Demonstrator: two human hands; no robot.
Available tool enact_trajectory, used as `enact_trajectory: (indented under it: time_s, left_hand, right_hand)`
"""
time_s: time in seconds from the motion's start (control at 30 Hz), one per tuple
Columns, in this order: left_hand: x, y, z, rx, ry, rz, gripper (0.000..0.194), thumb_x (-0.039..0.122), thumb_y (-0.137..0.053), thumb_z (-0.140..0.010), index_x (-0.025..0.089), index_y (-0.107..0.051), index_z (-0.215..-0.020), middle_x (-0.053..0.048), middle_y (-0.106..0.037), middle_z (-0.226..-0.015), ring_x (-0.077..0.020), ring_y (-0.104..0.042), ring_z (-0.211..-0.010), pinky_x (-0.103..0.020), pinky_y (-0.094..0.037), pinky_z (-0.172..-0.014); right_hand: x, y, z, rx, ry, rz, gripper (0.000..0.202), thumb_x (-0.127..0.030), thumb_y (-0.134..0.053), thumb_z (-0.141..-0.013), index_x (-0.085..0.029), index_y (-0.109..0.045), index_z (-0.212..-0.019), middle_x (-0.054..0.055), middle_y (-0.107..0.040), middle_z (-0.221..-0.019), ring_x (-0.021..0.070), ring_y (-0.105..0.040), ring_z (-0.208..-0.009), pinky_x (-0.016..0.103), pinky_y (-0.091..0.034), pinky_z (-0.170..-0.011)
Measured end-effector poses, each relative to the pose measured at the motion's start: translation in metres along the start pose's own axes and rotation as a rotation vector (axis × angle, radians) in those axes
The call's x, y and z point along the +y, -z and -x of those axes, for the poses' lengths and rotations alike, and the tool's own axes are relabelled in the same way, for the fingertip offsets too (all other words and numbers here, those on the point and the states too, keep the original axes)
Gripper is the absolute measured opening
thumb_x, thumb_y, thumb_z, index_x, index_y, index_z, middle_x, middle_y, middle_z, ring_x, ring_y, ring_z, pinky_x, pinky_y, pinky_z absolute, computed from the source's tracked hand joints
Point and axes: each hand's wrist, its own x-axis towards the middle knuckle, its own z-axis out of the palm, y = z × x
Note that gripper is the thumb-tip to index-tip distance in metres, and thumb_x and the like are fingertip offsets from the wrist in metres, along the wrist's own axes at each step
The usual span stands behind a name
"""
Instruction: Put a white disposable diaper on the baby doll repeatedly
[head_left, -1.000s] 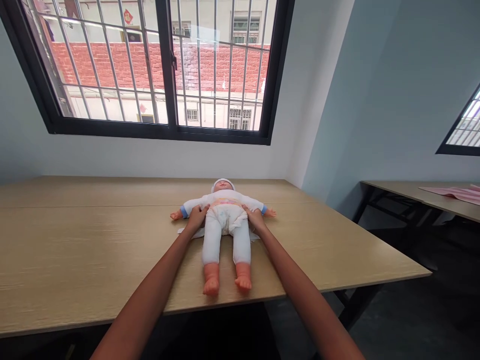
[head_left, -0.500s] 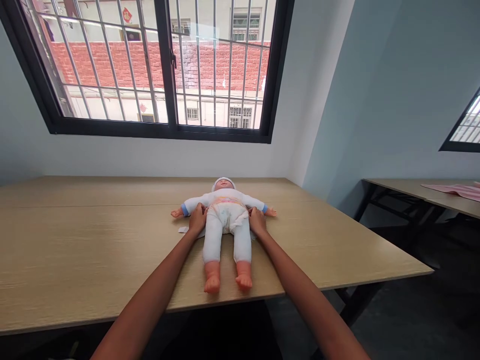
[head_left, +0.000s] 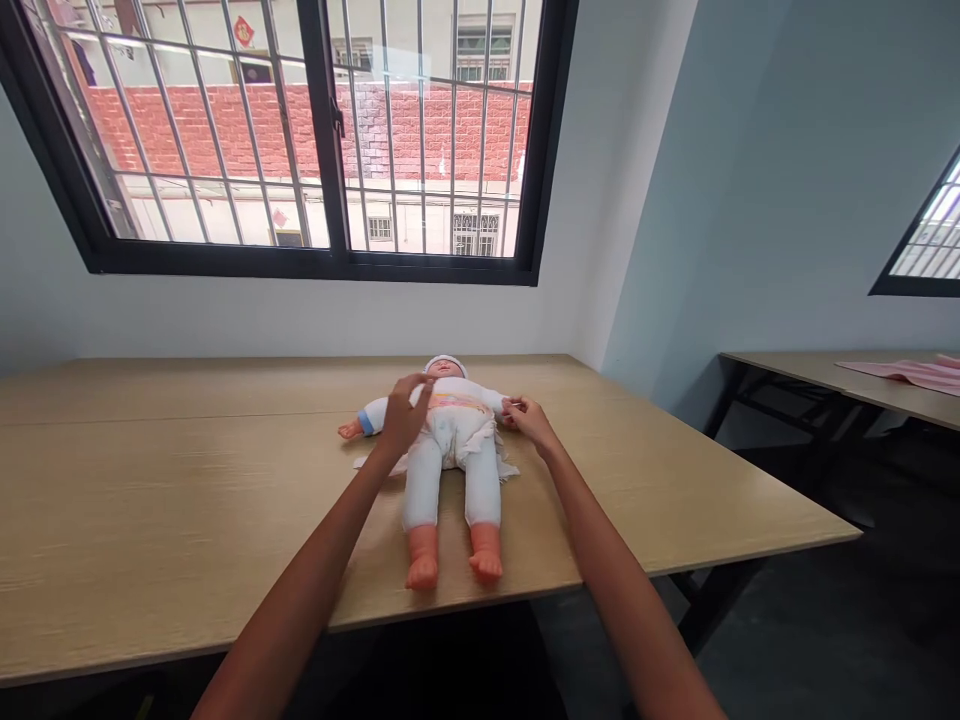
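A baby doll (head_left: 422, 490) in a white outfit and white cap lies on its back, feet toward the table's front edge. A white diaper (head_left: 452, 428) with a pink and orange waistband is around its hips, and pale flaps spread out beside both thighs. Over the doll's waist on the left, my left hand (head_left: 406, 415) has its fingers apart and holds nothing. At the doll's forearm on the right, my right hand (head_left: 529, 421) has its fingers pinched together; what lies between them is too small to name.
The wooden table (head_left: 187, 500) extends to both sides of the doll. A barred window (head_left: 337, 262) is in the wall behind it. At the right, a second table (head_left: 810, 374) bears a pink striped cloth (head_left: 911, 373).
Both hands have moved up from the doll's hips, the left to its waist and the right to its forearm. The left fingers have spread, and the side flaps now show more.
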Motion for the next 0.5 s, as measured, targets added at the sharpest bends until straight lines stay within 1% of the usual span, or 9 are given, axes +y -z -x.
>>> enact_trajectory:
  time_s: [0.07, 0.13, 0.17, 0.23, 0.3, 0.37, 0.4, 0.43, 0.5]
  left_hand:
    - [0.021, -0.012, 0.006, -0.219, -0.187, -0.091, 0.026, 0.034, -0.044, -0.092, 0.022, -0.067, -0.093, -0.008, -0.071, -0.104, -0.0243, -0.059, -0.112, -0.042, -0.040, -0.104]
    - [0.034, -0.025, 0.013, -0.396, -0.297, -0.222, 0.026, 0.032, -0.044, -0.093, 0.023, -0.069, -0.096, -0.007, -0.071, -0.109, -0.0253, -0.053, -0.122, -0.049, -0.030, -0.113]
    - [0.038, -0.031, 0.017, -0.463, -0.331, -0.280, 0.026, 0.031, -0.044, -0.094, 0.024, -0.069, -0.098, -0.006, -0.070, -0.112, -0.0256, -0.050, -0.126, -0.053, -0.023, -0.115]
    - [0.040, -0.041, 0.022, -0.562, -0.377, -0.365, 0.027, 0.030, -0.042, -0.095, 0.026, -0.069, -0.100, -0.005, -0.069, -0.116, -0.0257, -0.047, -0.129, -0.058, -0.015, -0.117]
    - [0.038, -0.046, 0.026, -0.633, -0.407, -0.416, 0.028, 0.031, -0.041, -0.095, 0.026, -0.069, -0.098, -0.005, -0.068, -0.114, -0.0251, -0.050, -0.125, -0.060, -0.014, -0.116]
    - [0.034, -0.048, 0.028, -0.664, -0.418, -0.449, 0.029, 0.031, -0.040, -0.095, 0.026, -0.068, -0.097, -0.005, -0.068, -0.114, -0.0239, -0.053, -0.120, -0.060, -0.016, -0.115]
    - [0.032, -0.047, 0.028, -0.665, -0.418, -0.459, 0.029, 0.031, -0.040, -0.096, 0.026, -0.068, -0.097, -0.005, -0.068, -0.115, -0.0234, -0.053, -0.120, -0.059, -0.016, -0.115]
    - [0.030, -0.046, 0.029, -0.661, -0.415, -0.464, 0.029, 0.031, -0.039, -0.096, 0.026, -0.068, -0.099, -0.004, -0.067, -0.118, -0.0232, -0.053, -0.121, -0.059, -0.016, -0.115]
    - [0.028, -0.044, 0.030, -0.653, -0.409, -0.465, 0.029, 0.030, -0.038, -0.097, 0.027, -0.067, -0.102, -0.004, -0.066, -0.122, -0.0233, -0.050, -0.126, -0.059, -0.015, -0.115]
  right_hand:
    - [-0.006, -0.005, 0.004, -0.150, 0.081, -0.121, 0.028, -0.039, -0.058, -0.083, -0.016, -0.068, -0.095, 0.005, -0.072, -0.092, 0.0148, -0.064, -0.077, 0.024, -0.048, -0.069]
    - [-0.009, -0.005, 0.006, -0.281, 0.149, -0.238, 0.032, -0.043, -0.064, -0.077, -0.016, -0.070, -0.094, 0.003, -0.072, -0.093, 0.0138, -0.061, -0.078, 0.024, -0.047, -0.069]
    - [-0.009, -0.002, 0.006, -0.312, 0.158, -0.283, 0.034, -0.044, -0.066, -0.075, -0.016, -0.070, -0.095, 0.003, -0.072, -0.092, 0.0135, -0.061, -0.078, 0.024, -0.047, -0.069]
    - [-0.006, 0.008, 0.004, -0.328, 0.132, -0.303, 0.037, -0.044, -0.072, -0.069, -0.016, -0.070, -0.092, 0.002, -0.071, -0.085, 0.0133, -0.060, -0.075, 0.025, -0.047, -0.069]
    - [0.000, 0.021, 0.002, -0.389, 0.067, -0.194, 0.037, -0.039, -0.081, -0.056, -0.015, -0.070, -0.082, -0.001, -0.068, -0.072, 0.0126, -0.058, -0.066, 0.024, -0.046, -0.062]
    - [0.007, 0.030, -0.001, -0.528, -0.026, 0.010, 0.037, -0.032, -0.088, -0.041, -0.016, -0.068, -0.068, -0.004, -0.062, -0.057, 0.0105, -0.052, -0.053, 0.022, -0.039, -0.051]
    - [0.009, 0.032, -0.001, -0.612, -0.067, 0.099, 0.037, -0.031, -0.089, -0.037, -0.016, -0.067, -0.062, -0.004, -0.059, -0.052, 0.0091, -0.047, -0.049, 0.021, -0.034, -0.047]
    - [0.011, 0.032, -0.001, -0.689, -0.097, 0.164, 0.035, -0.033, -0.089, -0.037, -0.017, -0.066, -0.058, -0.005, -0.057, -0.048, 0.0078, -0.043, -0.045, 0.021, -0.030, -0.044]
    - [0.010, 0.029, 0.002, -0.791, -0.108, 0.228, 0.033, -0.036, -0.088, -0.041, -0.017, -0.063, -0.053, -0.006, -0.053, -0.045, 0.0061, -0.037, -0.042, 0.021, -0.024, -0.042]
